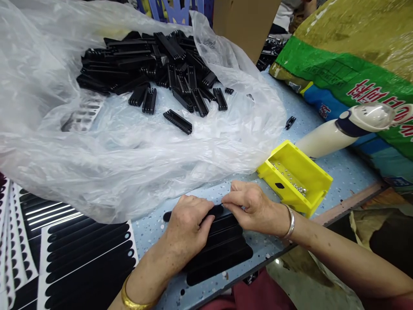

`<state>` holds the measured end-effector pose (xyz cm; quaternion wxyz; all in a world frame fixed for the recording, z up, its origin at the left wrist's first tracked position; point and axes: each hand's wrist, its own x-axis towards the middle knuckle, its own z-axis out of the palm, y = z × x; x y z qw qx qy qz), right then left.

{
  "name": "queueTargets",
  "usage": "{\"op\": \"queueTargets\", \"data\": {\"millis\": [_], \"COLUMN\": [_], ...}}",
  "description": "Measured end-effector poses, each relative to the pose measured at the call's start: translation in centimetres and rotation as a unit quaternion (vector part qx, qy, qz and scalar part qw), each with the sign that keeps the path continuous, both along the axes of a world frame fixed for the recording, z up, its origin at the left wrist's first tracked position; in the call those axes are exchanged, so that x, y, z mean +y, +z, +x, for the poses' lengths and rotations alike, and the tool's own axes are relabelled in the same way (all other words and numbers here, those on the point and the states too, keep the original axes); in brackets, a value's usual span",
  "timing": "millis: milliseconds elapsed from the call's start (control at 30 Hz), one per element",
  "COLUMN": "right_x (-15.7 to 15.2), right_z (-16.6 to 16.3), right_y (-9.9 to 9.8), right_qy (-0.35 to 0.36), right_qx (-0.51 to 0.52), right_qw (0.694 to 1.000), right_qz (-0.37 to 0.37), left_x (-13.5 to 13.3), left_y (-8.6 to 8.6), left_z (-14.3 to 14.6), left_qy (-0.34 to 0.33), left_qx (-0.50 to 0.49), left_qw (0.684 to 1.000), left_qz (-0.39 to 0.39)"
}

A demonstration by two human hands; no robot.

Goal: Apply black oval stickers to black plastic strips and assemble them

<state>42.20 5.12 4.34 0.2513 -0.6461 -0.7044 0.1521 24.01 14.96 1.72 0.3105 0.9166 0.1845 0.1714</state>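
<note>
My left hand [189,226] lies curled over the left part of a row of long black strips [222,249] on the blue speckled table [348,172], its fingers pressing the topmost strip. My right hand [253,206] pinches the same top strip at its right end, fingers together. A silver bangle is on my right wrist, a gold one on my left.
A big clear plastic bag [129,150] holds a heap of black ribbed plastic parts [155,64]. A yellow tray [295,176] with small metal pieces sits at right, beside a white tool [348,127] and a green-and-blue sack [348,69]. Sheets of black stickers [80,254] lie at lower left.
</note>
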Motion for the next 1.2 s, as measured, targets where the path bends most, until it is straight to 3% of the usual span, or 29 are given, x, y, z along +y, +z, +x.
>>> {"op": "queueTargets", "data": {"millis": [433,567,700,1067,1200], "right_x": [0.6,2.2,3.5,2.1,1.2], "right_z": [-0.4,0.2,0.8,0.3,0.5], "right_y": [1.1,1.1,0.5,0.2,0.2], "right_qy": [0.033,0.017,-0.001,-0.104,-0.112], "right_qx": [-0.072,0.027,0.147,0.348,0.352], "right_qw": [0.996,0.991,0.964,0.899,0.903], "right_qz": [-0.044,-0.129,-0.220,-0.243,-0.220], "left_x": [0.0,0.1,0.2,0.2,0.1], "left_y": [0.1,0.0,0.0,0.0,-0.2], "left_z": [0.1,0.0,0.1,0.3,0.3], "left_qy": [0.004,0.005,0.004,0.017,0.022], "left_qx": [0.010,-0.007,-0.009,-0.014,-0.015], "left_qw": [1.000,1.000,0.999,0.999,0.999], "left_qz": [-0.013,-0.025,-0.032,-0.034,-0.033]}}
